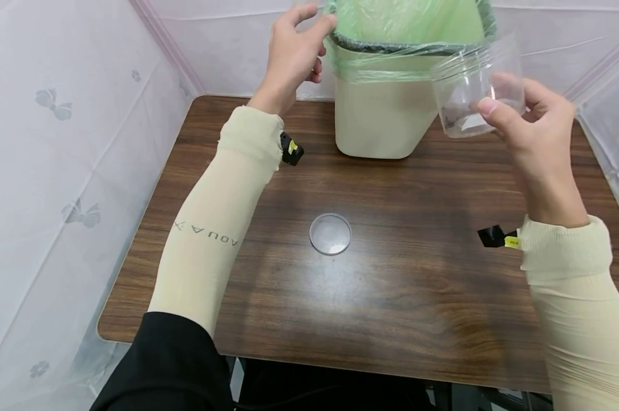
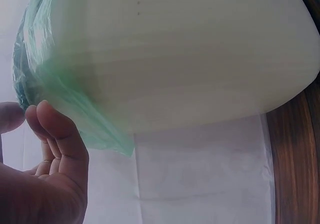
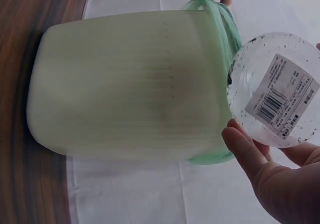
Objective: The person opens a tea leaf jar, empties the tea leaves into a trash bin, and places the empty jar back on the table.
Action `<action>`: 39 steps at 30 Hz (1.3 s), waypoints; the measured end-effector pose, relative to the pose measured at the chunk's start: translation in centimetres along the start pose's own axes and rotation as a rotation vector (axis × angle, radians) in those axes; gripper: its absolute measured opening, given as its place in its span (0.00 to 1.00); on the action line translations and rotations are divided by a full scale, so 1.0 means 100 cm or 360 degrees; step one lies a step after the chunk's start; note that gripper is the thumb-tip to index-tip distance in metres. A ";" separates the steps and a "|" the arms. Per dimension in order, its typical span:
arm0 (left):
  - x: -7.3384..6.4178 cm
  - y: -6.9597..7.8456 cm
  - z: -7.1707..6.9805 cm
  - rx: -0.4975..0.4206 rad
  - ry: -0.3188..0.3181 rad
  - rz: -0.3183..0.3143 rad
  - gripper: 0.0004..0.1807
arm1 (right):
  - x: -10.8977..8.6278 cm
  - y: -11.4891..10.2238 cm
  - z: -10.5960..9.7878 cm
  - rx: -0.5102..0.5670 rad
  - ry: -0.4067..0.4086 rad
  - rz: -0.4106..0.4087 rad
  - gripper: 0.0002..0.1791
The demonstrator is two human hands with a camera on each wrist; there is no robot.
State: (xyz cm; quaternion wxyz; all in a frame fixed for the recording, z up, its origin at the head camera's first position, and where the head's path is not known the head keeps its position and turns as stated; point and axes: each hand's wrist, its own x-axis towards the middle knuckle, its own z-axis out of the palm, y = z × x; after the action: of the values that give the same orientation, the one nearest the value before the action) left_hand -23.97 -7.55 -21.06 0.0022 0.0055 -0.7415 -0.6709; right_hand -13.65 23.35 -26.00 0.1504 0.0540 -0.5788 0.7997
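Observation:
My right hand (image 1: 537, 125) grips a clear round plastic jar (image 1: 460, 85) beside the right end of the bin's rim. The jar is tilted, and its base with a printed barcode label (image 3: 282, 96) faces the right wrist camera. Dark specks cling around that base. At the bin's left rim, my left hand (image 1: 299, 54) pinches the edge of the green bin liner (image 2: 30, 48); its exact hold is partly hidden. The liner is folded over the rim of the cream bin (image 1: 381, 117), which stands upright at the table's back.
A clear round lid (image 1: 330, 234) lies flat near the middle of the brown wooden table (image 1: 391, 285). White patterned sheeting (image 1: 68, 160) hangs behind and along the sides. Small black cameras (image 1: 291, 149) sit at both wrists.

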 end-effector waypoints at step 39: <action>-0.006 -0.007 -0.011 -0.0005 -0.0008 -0.0006 0.25 | -0.027 0.025 -0.009 -0.0022 -0.0234 0.0116 0.21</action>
State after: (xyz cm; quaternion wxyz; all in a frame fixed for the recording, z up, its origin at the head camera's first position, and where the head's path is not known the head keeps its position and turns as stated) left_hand -23.37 -8.70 -21.66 -0.0010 0.0051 -0.7406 -0.6720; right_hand -11.76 23.00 -29.31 0.0788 0.0904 -0.5954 0.7944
